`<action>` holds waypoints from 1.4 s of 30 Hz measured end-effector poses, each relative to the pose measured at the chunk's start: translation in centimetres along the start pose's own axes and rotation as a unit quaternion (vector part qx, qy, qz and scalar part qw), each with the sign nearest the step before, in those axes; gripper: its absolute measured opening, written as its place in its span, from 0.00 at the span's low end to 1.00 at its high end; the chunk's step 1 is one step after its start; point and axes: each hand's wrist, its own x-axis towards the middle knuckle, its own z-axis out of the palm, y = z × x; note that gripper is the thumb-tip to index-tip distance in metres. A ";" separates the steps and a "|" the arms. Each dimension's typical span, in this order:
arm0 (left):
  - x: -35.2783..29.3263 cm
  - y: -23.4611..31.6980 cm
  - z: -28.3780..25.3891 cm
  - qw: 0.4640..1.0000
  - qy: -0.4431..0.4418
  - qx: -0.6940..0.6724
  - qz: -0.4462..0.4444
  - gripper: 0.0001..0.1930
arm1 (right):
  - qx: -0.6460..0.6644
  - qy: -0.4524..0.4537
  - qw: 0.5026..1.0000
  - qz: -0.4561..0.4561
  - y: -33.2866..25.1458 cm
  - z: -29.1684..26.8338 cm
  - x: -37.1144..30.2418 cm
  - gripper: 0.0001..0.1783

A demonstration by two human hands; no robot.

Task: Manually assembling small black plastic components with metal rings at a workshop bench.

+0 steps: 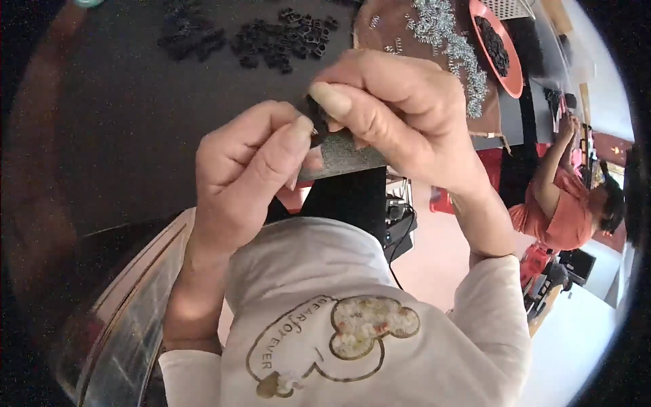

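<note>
Both hands meet in front of me, just above the near edge of the dark table. My right hand (413, 115) pinches a small black plastic part (316, 112) between thumb and fingers; most of the part is hidden by them. Close beside it, my left hand (247, 163) is closed, thumb against forefinger. A tiny metallic piece (313, 131) shows at the left fingertips, perhaps a spring, but too small to tell. Beyond the hands lie loose black plastic parts (285, 39) in a heap. Small silver springs (444, 34) are strewn over a brown cloth (380, 27) at the far right.
An orange tray (513, 83) with black pieces stands right of the springs. More black parts (190, 34) lie at the far left of the heap. A grey patch (349, 154) covers the table's near edge. Another person (563, 210) in an orange top is at the right.
</note>
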 end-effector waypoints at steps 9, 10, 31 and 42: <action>-0.3 0.5 -0.6 0.998 -0.013 0.051 -0.032 0.11 | -0.115 -0.027 0.985 -0.127 0.0 0.3 0.7 0.07; -0.3 0.6 -0.8 0.995 -0.038 0.072 -0.051 0.13 | -0.082 -0.049 0.992 -0.085 -0.2 0.2 0.8 0.07; 0.0 0.0 -1.0 0.995 -0.066 0.075 -0.028 0.12 | -0.140 -0.075 0.981 -0.108 -0.9 -0.8 1.8 0.07; 0.3 -0.1 -0.6 0.996 -0.026 -0.089 0.011 0.11 | 0.117 0.032 0.991 0.064 -0.6 -0.2 0.0 0.08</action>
